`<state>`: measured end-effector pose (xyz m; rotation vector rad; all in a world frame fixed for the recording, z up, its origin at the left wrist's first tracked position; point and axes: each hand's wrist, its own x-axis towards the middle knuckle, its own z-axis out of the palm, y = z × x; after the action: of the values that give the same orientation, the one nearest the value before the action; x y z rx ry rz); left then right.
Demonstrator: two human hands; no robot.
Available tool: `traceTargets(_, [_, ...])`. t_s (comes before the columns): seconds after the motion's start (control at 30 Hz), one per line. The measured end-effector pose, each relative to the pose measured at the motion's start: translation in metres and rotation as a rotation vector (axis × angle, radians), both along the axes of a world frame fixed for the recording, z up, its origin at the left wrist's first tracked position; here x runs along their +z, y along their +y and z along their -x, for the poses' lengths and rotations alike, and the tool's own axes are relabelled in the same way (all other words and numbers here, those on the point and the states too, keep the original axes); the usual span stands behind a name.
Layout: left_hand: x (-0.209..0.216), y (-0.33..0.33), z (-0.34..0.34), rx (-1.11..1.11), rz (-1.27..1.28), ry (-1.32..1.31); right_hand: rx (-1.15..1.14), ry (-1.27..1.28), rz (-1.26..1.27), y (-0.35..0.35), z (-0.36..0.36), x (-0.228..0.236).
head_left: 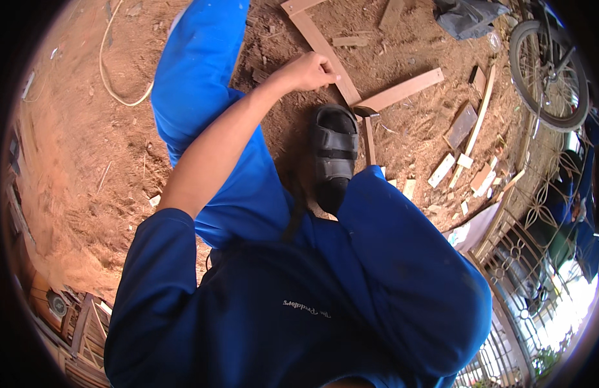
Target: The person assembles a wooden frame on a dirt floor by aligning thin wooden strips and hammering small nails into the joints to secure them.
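Observation:
My left hand [307, 71] is closed, its fingers curled together beside a long wooden board [322, 48]. Whatever those fingers may pinch is too small to make out. The board meets a second wooden piece [403, 90] at an angle, close to my sandalled foot [336, 145]. At that corner is a hammer [369, 132], its dark head by the joint and its wooden handle running down behind my bent knee. My right hand is out of sight, so what it holds cannot be seen.
Wood offcuts [461, 125] lie scattered over the dirt ground to the right. Farther right are a bicycle wheel [550, 74] and a metal grille [525, 239]. A dark plastic sheet [471, 18] lies at the top right, and a pale hose [104, 64] curves at the upper left.

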<state>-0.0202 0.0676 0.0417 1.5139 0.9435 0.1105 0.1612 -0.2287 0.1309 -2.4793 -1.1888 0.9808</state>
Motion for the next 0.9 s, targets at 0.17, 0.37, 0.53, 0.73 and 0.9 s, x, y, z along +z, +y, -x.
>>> traceTargets(0.17, [0.023,0.023,0.009,0.085,-0.028,-0.151,-0.060,0.005,0.024,0.040,-0.006,0.007])
traceTargets(0.37, [0.113,0.093,0.088,0.574,-0.060,-0.565,0.046,0.188,-0.346,0.146,0.005,0.031])
traceTargets(0.53, [0.201,0.103,0.142,0.780,-0.372,-0.906,0.147,0.303,-0.710,0.196,0.040,0.034])
traceTargets(0.73, [0.209,0.075,0.157,0.769,-0.502,-0.827,0.428,-0.030,-0.464,0.216,0.050,-0.059])
traceTargets(0.9, [0.212,0.063,0.168,0.785,-0.545,-0.773,0.506,-0.049,-0.668,0.218,0.065,-0.066])
